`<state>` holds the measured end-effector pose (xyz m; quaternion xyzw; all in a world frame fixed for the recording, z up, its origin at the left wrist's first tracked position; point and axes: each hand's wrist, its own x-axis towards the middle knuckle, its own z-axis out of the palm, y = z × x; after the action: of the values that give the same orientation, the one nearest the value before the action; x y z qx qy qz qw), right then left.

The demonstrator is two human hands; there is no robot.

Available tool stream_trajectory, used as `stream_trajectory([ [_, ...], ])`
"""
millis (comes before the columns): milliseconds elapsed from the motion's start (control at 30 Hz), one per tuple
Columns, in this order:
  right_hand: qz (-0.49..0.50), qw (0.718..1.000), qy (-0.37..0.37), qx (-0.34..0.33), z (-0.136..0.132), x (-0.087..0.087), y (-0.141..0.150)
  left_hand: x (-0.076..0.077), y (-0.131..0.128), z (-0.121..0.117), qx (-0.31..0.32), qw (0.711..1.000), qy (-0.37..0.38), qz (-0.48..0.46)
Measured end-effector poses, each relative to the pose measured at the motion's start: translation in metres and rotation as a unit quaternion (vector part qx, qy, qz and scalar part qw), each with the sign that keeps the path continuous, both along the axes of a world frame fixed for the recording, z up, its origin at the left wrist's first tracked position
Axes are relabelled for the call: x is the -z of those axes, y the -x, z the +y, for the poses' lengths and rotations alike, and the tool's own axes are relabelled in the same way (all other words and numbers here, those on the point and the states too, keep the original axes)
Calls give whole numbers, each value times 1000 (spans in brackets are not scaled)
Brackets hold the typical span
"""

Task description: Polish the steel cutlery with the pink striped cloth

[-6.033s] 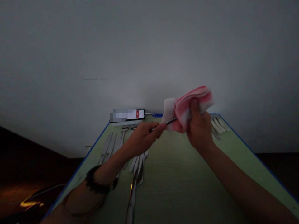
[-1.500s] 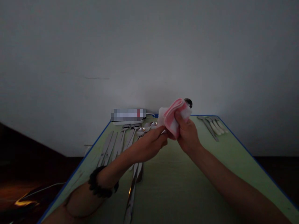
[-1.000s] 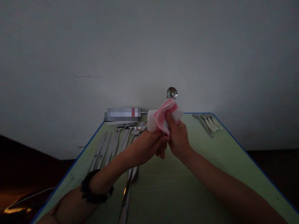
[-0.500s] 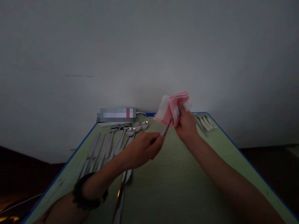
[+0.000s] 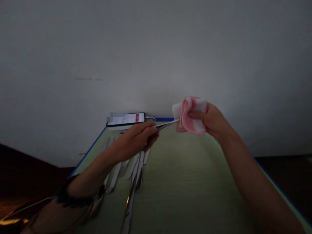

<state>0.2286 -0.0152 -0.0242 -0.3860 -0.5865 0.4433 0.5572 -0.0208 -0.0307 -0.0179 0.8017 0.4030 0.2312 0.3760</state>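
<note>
My left hand (image 5: pixel 136 139), with a dark bracelet at the wrist, is closed on a thin metal piece of cutlery (image 5: pixel 167 124). Its far end runs into a folded pink and white cloth (image 5: pixel 195 113), so I cannot tell its kind. The cloth is gripped by my right hand (image 5: pixel 214 120), thumb pressed on the front fold. Both hands are raised above the green table (image 5: pixel 175 185). Below my left forearm lie several metal cutlery pieces (image 5: pixel 114 178), partly hidden by the arm.
A phone (image 5: pixel 126 119) with a lit screen leans at the table's back left, a white cable (image 5: pixel 149 118) beside it. Behind rises a grey wall (image 5: pixel 156 58). One long piece of cutlery (image 5: pixel 129 208) lies towards the front edge. Blue edging (image 5: pixel 164 119) borders the table.
My right hand and the cloth have moved right, and more of the cutlery shows outside the cloth. My left hand has shifted left and up. The forks at the right are now hidden.
</note>
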Motion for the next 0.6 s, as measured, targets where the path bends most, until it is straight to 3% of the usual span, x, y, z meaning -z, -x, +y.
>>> stream_trajectory([
  [100,-189,972,12,-138,-17,-16,-1,-5,8,8,-44,994,-100,33],
  [167,-278,940,-5,-199,-25,-23,7,-6,10,7,-5,989,-130,74],
  [233,-297,929,-25,-219,-31,-26,18,-6,8,3,66,985,-115,106],
  [300,-260,946,-36,-189,-33,-27,27,-6,6,-1,122,979,-104,124],
  [367,-195,973,-45,-119,-34,-28,29,-7,6,-2,118,977,-122,126],
  [467,-94,995,-29,-24,-31,-28,21,-13,15,4,31,977,-170,127],
  [600,13,999,48,12,-21,-21,5,-22,31,12,-33,976,-179,123],
])
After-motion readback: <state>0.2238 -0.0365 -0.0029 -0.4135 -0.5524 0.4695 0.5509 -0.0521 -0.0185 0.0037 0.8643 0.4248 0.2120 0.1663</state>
